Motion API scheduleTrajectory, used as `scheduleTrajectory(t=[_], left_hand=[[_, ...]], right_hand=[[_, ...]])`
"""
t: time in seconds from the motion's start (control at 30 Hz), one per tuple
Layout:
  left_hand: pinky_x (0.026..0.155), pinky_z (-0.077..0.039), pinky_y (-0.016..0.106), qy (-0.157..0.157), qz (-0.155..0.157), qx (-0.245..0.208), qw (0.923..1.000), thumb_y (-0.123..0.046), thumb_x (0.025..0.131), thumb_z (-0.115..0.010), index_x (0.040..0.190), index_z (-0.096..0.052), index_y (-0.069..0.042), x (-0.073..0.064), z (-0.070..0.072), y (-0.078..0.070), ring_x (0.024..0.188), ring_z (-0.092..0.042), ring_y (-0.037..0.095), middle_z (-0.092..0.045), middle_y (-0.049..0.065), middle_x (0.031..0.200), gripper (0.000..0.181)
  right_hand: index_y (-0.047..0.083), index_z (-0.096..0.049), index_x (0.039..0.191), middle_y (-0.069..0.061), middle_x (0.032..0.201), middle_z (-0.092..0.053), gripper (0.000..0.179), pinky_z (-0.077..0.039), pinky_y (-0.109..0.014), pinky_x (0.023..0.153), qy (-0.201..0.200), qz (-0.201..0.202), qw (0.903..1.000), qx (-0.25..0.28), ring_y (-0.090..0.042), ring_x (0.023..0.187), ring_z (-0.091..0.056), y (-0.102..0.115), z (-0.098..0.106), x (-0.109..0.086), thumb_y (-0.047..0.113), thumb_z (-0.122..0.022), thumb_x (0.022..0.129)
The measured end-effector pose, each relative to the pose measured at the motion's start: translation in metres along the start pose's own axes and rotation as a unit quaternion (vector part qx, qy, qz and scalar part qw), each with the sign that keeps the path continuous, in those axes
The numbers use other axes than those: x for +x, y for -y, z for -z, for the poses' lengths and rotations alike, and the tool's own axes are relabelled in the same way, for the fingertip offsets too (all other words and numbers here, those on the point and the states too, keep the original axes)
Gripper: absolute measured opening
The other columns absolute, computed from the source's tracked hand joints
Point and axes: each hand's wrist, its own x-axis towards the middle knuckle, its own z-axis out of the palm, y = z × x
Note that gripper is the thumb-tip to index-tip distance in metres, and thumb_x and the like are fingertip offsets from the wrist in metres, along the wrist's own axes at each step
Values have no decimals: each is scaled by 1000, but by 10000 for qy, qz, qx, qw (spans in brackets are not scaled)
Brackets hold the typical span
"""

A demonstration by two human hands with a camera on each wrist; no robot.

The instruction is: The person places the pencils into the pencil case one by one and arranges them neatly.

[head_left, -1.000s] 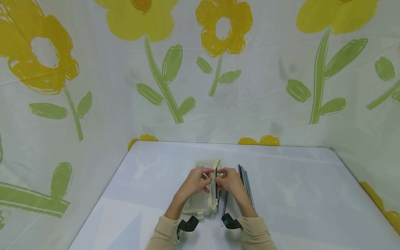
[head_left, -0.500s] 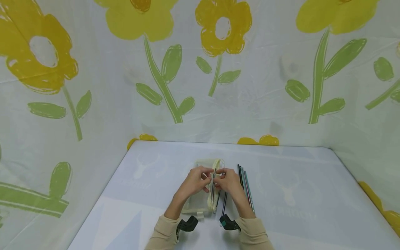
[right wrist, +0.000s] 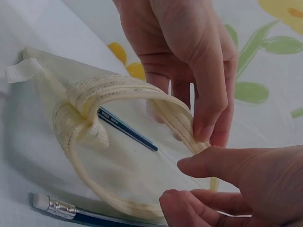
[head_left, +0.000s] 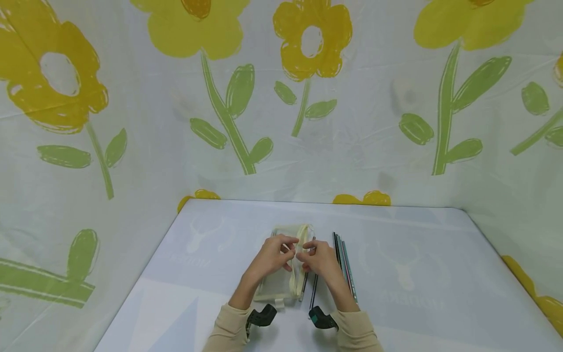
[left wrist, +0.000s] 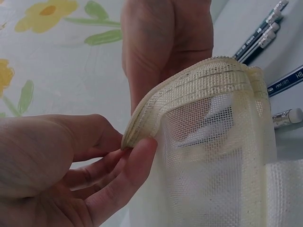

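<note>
We work against a white cloth wall printed with yellow flowers [head_left: 352, 151], which fills the upper frame of the head view, and over a pale tabletop [head_left: 418, 318] below it. The cream mesh pouch with a zippered mouth [head_left: 279, 284] lies at the lower centre, its mouth along its right side. Our left hand [head_left: 273, 253] pinches the zipper rim between thumb and fingers; in the right wrist view the mouth gapes. Our right hand [head_left: 319, 256] is at the mouth, thumb and index finger apart, with no pencil visible between them; we cannot tell whether it touches the rim. A bundle of dark and teal pencils [head_left: 347, 264] lies right of the right wrist. One slim dark pencil [head_left: 314, 291] lies between pouch and right wrist. In the right wrist view, a dark blue pencil with a white eraser [right wrist: 97, 218] lies outside the mouth at lower left, and a navy pencil [right wrist: 127, 128] shows inside the pouch, at centre. We judge the step in hand to be loading pencils, one insertion apparently just complete. The next move probably calls for holding the rim wide with the left hand, while the right takes another loose pencil and aligns it lengthwise with the mouth.
</note>
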Motion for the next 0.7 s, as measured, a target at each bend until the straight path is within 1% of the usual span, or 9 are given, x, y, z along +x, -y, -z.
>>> scheduleTrajectory(t=[0.2, 0.3, 0.37, 0.5, 0.7], left_hand=[[53, -63, 31, 14, 20, -14, 10000, 2, 94, -52, 127, -61, 9, 0, 1, 1, 85, -68, 33, -60, 15, 97, 34], [53, -63, 28, -15, 9, 0, 10000, 2, 93, -53, 127, -61, 9, 1, 2, 1, 83, -68, 30, -60, 14, 96, 35], [52, -63, 27, -36, 15, -2, 10000, 2, 93, -54, 126, -61, 9, 1, 2, 2, 82, -68, 28, -60, 14, 95, 35], [52, -62, 26, -61, -3, 3, 10000, 2, 92, -54, 125, -61, 9, 1, 2, 3, 82, -67, 27, -61, 15, 94, 35], [54, -64, 32, -53, 27, 40, 10000, 2, 93, -54, 126, -61, 8, 0, 3, 2, 82, -67, 32, -62, 16, 97, 35]], right_hand=[[1, -69, 113, -6, 80, -71, 35, -51, -22, 50, -71, 122, 9988, -473, -12, 57, -64, -3, 1, -4, 23, -74, 86], [1, -70, 111, -5, 77, -70, 33, -50, -21, 48, -136, 260, 9977, -617, -11, 55, -62, -5, 4, -8, 21, -75, 85], [0, -69, 111, -4, 76, -69, 33, -50, -21, 48, -178, 281, 9974, -642, -11, 54, -61, -8, 8, -10, 19, -75, 84], [1, -69, 112, -5, 77, -68, 33, -50, -22, 47, -325, 249, 9966, -716, -12, 54, -60, -14, 21, -17, 17, -76, 84], [2, -68, 114, -3, 75, -64, 34, -48, -21, 46, -579, 214, 9932, -990, -10, 53, -55, -28, 37, -24, 18, -75, 85]])
